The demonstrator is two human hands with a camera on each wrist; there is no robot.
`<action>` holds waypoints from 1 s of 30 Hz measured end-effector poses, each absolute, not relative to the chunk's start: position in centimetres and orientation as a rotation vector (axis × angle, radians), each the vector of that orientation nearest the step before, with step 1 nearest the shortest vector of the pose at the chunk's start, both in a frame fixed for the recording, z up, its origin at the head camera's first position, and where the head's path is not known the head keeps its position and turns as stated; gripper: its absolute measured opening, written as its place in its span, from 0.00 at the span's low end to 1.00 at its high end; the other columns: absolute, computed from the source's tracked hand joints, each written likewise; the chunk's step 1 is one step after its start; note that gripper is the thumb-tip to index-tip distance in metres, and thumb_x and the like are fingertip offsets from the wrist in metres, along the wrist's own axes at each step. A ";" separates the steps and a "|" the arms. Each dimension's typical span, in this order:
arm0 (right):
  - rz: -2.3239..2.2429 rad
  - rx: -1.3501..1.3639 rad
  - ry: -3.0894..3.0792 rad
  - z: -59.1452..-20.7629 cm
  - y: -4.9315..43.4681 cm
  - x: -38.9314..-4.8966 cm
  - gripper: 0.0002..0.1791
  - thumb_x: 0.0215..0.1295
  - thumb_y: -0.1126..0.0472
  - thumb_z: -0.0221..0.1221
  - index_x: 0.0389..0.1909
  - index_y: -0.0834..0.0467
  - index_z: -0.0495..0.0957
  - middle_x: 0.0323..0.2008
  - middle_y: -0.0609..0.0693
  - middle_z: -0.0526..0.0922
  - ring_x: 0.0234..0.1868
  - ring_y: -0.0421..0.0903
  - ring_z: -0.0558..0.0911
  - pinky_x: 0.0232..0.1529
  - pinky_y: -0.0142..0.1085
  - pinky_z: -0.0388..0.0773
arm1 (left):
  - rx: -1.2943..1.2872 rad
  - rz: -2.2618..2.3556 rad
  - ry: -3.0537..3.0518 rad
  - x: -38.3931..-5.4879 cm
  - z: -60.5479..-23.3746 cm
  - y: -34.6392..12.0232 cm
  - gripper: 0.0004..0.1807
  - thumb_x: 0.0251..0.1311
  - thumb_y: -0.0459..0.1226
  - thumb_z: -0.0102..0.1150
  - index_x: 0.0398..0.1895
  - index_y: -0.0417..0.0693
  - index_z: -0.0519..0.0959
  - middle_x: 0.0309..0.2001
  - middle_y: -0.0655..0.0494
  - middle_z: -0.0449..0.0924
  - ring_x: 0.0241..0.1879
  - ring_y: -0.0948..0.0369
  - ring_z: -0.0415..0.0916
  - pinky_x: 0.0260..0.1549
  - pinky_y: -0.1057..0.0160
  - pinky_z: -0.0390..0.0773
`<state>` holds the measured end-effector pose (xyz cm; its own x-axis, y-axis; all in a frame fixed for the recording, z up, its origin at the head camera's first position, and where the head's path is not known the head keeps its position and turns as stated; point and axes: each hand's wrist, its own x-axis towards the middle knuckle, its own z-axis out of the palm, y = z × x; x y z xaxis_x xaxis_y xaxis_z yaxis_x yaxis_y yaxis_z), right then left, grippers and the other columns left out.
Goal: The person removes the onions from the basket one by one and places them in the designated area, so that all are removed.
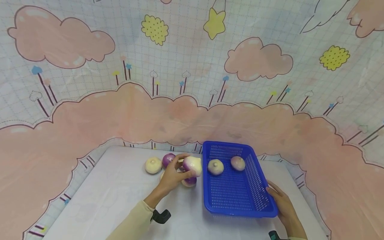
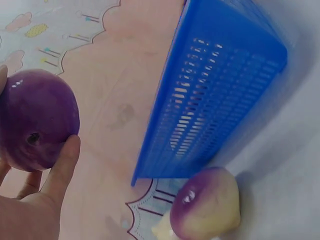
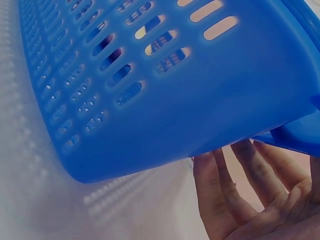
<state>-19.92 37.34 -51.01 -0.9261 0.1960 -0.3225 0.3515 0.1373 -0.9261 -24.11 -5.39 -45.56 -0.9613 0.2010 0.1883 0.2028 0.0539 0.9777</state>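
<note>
My left hand (image 1: 172,176) grips a purple-and-white turnip (image 1: 193,165) between thumb and fingers, just left of the basket's rim. In the left wrist view the purple underside of that turnip (image 2: 37,120) faces the camera. A blue perforated plastic basket (image 1: 210,206) holds a whitish turnip (image 1: 215,167) and a pinkish one (image 1: 238,163) toward its far end. At the basket's right side, my right hand (image 1: 283,205) holds the rim, with its fingers (image 3: 257,167) against the outside near a corner.
On the white table (image 1: 99,193), a cream turnip (image 1: 153,165) and a purple turnip (image 1: 168,160) lie behind my left hand. Another purple-and-white turnip (image 1: 189,182) sits beneath it, and one more is mostly hidden. A cloud-patterned cloth (image 1: 168,120) rises behind the table.
</note>
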 end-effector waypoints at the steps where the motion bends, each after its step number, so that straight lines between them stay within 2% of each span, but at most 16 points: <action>1: -1.909 0.551 2.273 -51.0 37.3 -19.9 0.44 0.64 0.35 0.57 0.77 0.46 0.54 0.75 0.61 0.59 0.53 0.41 0.81 0.53 0.41 0.82 | -0.422 -2.105 -2.277 -24.1 -45.7 -5.6 0.35 0.50 0.38 0.74 0.63 0.53 0.70 0.63 0.49 0.74 0.64 0.46 0.71 0.57 0.49 0.78; 4: -1.912 0.552 2.269 -51.0 37.3 -19.9 0.44 0.64 0.35 0.57 0.76 0.46 0.54 0.75 0.61 0.59 0.52 0.40 0.81 0.53 0.40 0.82 | -0.392 -2.084 -2.268 -23.9 -46.0 -6.1 0.35 0.49 0.37 0.75 0.62 0.53 0.72 0.61 0.47 0.76 0.63 0.47 0.71 0.60 0.49 0.76; 11: -1.923 0.545 2.270 -51.0 37.4 -20.0 0.43 0.65 0.36 0.57 0.76 0.46 0.55 0.74 0.59 0.62 0.51 0.38 0.81 0.52 0.39 0.82 | -0.423 -2.082 -2.226 -23.6 -46.7 -8.0 0.33 0.51 0.35 0.72 0.61 0.48 0.69 0.59 0.47 0.73 0.56 0.56 0.72 0.48 0.62 0.77; 16: -1.910 0.545 2.278 -51.1 37.4 -20.0 0.43 0.65 0.35 0.57 0.76 0.46 0.54 0.74 0.60 0.60 0.52 0.39 0.80 0.53 0.40 0.82 | -0.380 -2.069 -2.227 -23.4 -47.2 -9.6 0.35 0.52 0.34 0.72 0.64 0.45 0.67 0.64 0.48 0.68 0.60 0.52 0.69 0.53 0.60 0.76; 20: -1.906 0.546 2.278 -51.1 37.4 -20.0 0.43 0.65 0.36 0.56 0.77 0.46 0.54 0.75 0.61 0.59 0.52 0.40 0.80 0.53 0.41 0.82 | -0.278 -2.068 -2.256 -23.2 -47.7 -10.9 0.35 0.54 0.35 0.70 0.65 0.46 0.66 0.68 0.48 0.63 0.65 0.48 0.66 0.57 0.62 0.73; 26: -1.908 0.538 2.276 -51.1 37.4 -20.0 0.43 0.65 0.36 0.56 0.77 0.46 0.54 0.75 0.61 0.59 0.51 0.39 0.81 0.52 0.40 0.83 | -0.189 -2.045 -2.273 -22.9 -48.3 -12.3 0.35 0.56 0.35 0.69 0.66 0.49 0.66 0.66 0.52 0.64 0.59 0.55 0.67 0.54 0.71 0.74; 30: -1.914 0.539 2.275 -51.1 37.4 -20.0 0.42 0.66 0.36 0.56 0.76 0.46 0.54 0.74 0.60 0.60 0.50 0.38 0.81 0.51 0.39 0.83 | -0.186 -1.986 -2.290 -22.8 -48.6 -13.1 0.35 0.56 0.37 0.70 0.67 0.50 0.67 0.67 0.53 0.64 0.57 0.58 0.67 0.53 0.72 0.74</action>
